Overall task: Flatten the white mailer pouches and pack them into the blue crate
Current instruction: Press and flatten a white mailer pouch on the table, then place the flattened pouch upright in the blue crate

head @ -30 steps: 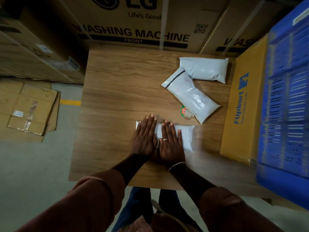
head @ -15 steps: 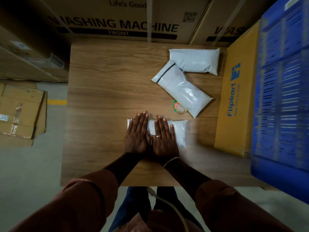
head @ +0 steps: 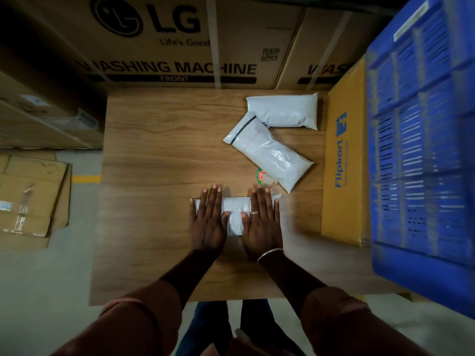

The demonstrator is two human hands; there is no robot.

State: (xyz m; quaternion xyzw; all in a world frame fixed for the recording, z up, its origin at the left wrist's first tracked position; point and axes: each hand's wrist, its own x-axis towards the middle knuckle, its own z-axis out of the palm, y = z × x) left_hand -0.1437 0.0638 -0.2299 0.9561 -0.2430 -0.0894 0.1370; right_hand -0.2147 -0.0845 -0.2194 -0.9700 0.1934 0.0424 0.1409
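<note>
A white plastic mailer pouch (head: pixel 235 214) lies flat near the middle of the wooden worktop (head: pixel 164 155), pinned under both hands. The left hand (head: pixel 207 222) and right hand (head: pixel 263 224) press palms-down, fingers spread flat, gripping nothing. Two more white pouches (head: pixel 272 158) (head: pixel 282 111) lie at one o'clock; the blue slatted plastic crate (head: pixel 424 150) stands at three o'clock.

Big cardboard box (head: pixel 180 42) behind counter: "LG", "Life's Good", "WASHING MACHINE", "FRONT", plus QR code, yellow box (head: pixel 344 160) at right: "Flipkart" w/ blue logo.
</note>
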